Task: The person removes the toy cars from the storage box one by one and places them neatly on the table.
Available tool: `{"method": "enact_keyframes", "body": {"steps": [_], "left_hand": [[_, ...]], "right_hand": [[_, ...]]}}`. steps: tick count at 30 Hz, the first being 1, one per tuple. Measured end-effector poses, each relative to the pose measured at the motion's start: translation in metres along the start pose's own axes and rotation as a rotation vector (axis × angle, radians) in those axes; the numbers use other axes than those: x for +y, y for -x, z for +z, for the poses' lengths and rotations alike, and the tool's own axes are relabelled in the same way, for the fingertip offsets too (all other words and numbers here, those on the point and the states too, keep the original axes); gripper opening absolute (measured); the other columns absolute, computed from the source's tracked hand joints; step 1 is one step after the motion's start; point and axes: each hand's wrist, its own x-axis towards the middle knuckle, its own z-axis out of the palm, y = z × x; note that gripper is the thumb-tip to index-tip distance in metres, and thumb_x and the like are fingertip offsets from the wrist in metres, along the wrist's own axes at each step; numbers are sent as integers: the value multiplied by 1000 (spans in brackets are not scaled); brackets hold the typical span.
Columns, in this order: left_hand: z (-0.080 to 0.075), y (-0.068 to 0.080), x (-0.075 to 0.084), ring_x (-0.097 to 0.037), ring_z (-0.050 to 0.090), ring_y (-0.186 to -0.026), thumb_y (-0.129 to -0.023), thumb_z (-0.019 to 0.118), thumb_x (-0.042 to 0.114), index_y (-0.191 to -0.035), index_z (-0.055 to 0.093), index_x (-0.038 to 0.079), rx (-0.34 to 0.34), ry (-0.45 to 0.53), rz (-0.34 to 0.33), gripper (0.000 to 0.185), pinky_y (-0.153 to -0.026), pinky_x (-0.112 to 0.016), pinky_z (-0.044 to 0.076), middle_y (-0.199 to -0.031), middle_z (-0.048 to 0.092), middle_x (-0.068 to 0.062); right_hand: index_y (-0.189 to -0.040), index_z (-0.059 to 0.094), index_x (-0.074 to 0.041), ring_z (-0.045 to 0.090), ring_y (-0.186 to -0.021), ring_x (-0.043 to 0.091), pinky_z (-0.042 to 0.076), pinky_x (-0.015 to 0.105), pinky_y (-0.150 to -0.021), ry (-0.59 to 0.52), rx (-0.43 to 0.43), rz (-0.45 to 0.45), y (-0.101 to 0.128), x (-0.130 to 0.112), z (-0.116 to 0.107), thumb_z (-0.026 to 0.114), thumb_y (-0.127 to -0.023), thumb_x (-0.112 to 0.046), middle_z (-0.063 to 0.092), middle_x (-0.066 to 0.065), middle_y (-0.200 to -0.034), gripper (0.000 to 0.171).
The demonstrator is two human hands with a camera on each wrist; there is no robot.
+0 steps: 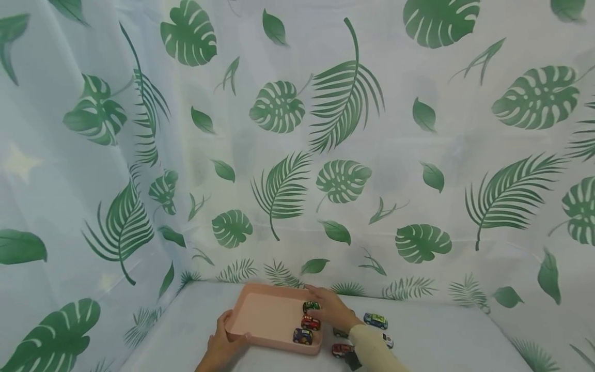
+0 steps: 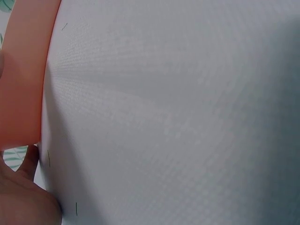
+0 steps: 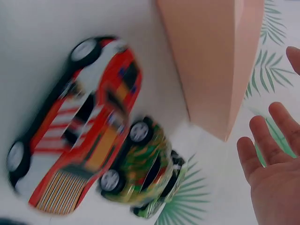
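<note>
A shallow pink tray [image 1: 265, 316] lies on the white table, holding a green toy car [image 1: 310, 307], a red toy car [image 1: 310, 323] and a dark blue toy car [image 1: 302, 336] in a column along its right side. My left hand [image 1: 223, 345] grips the tray's front left corner, thumb at the front rim and fingers along the left wall. Over the right rim reaches my right hand [image 1: 334, 310], fingers extended, thumb beside the green and red cars. The right wrist view shows that hand [image 3: 276, 173] with spread fingers and nothing between them, near the tray wall [image 3: 211, 61].
Right of the tray stand a red-and-white car [image 1: 342, 350], a camouflage car [image 1: 341, 333], a blue-and-yellow car [image 1: 375, 320] and a white car [image 1: 388, 340], partly behind my right sleeve [image 1: 376, 345]. A leaf-print curtain [image 1: 288, 139] hangs behind the table and on its left.
</note>
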Motion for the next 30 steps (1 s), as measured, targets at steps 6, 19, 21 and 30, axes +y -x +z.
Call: {"method": "enact_keyframes", "body": {"steps": [6,19,21,30], "left_hand": [[4,-3,-9,-68,24,-147,-90,81,52,-157,23,0,14,23,-25,103,-116,-82,1,-163,25,-43],[11,3,-7,-73,30,-141,-91,79,54,-155,25,-1,4,-4,-26,100,-116,-83,3,-158,30,-47],[12,2,-7,-73,28,-142,-90,80,54,-155,26,0,4,12,-26,101,-116,-83,2,-159,29,-46],[3,-3,-5,-70,30,-143,-89,82,50,-155,25,0,9,-7,-16,100,-116,-83,2,-157,31,-48]], "right_hand": [[-156,54,-7,60,-132,46,46,68,-108,-30,-13,20,-9,-2,11,81,-96,-13,63,23,-144,66],[-150,61,-5,68,-120,42,52,64,-102,65,-38,36,-25,22,16,74,-92,1,72,18,-130,61],[-149,62,-4,69,-117,40,54,62,-101,92,-56,21,-27,25,15,72,-90,3,74,19,-126,60],[-142,67,-1,69,-96,26,59,54,-90,174,-83,-45,-43,15,17,71,-89,8,75,17,-115,53]]}}
